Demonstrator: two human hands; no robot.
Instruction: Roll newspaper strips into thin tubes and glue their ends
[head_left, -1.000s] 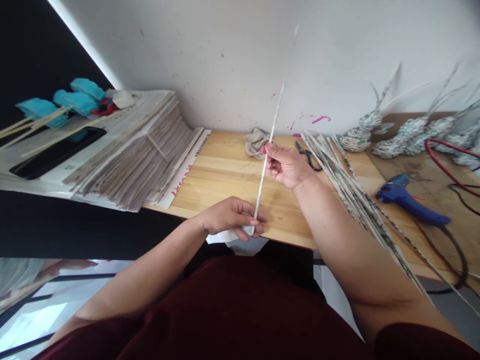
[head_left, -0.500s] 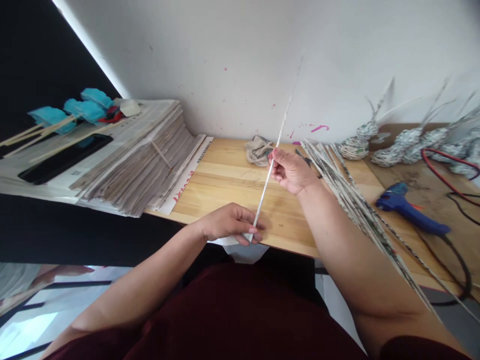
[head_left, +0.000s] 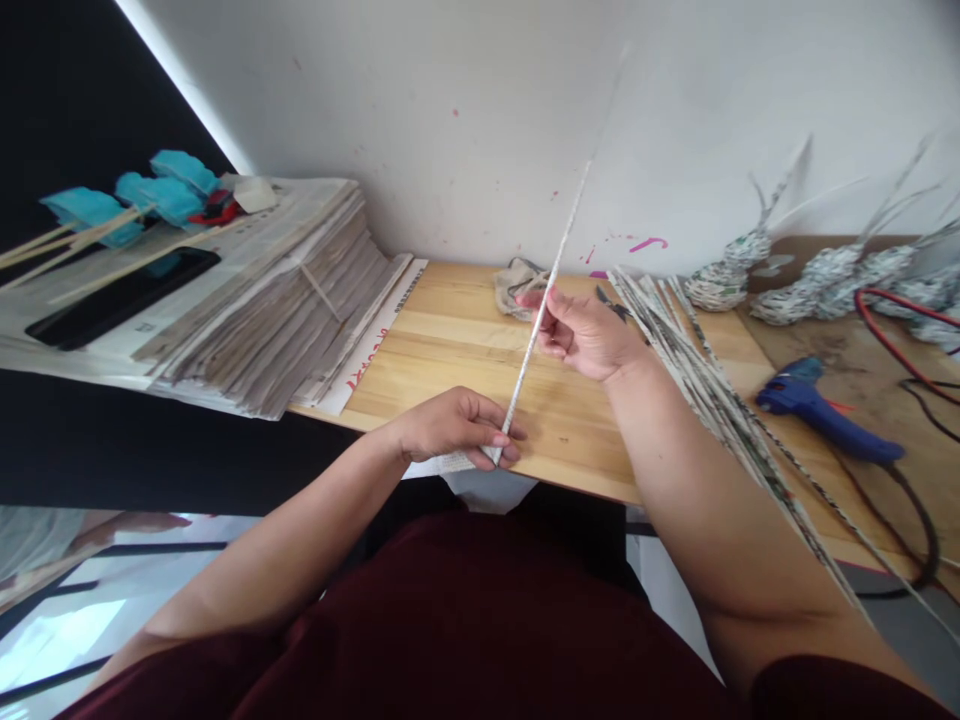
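Note:
A thin white rolled paper stick (head_left: 564,240) slants up and away in front of me, its far tip blurred against the wall. At its lower end my left hand (head_left: 461,428) pinches it between thumb and fingers, near the table's front edge. Some white printed paper (head_left: 446,465) shows below that hand. Higher up, my right hand (head_left: 581,328) has its thumb and index finger against the stick, with the other fingers loosely curled. Behind the right hand lies a crumpled beige cloth (head_left: 514,287).
A bundle of paper sticks (head_left: 690,370) lies right of my right arm, beside a blue glue gun (head_left: 829,415). Woven paper shapes (head_left: 720,270) stand at the back right. To the left, a tall paper stack (head_left: 262,310) carries a phone (head_left: 124,297) and blue flower-like pieces (head_left: 169,200).
The view has shifted slightly. My right hand's index finger has extended more to the left across the stick. Both hands remain on the paper stick in nearly the same places.

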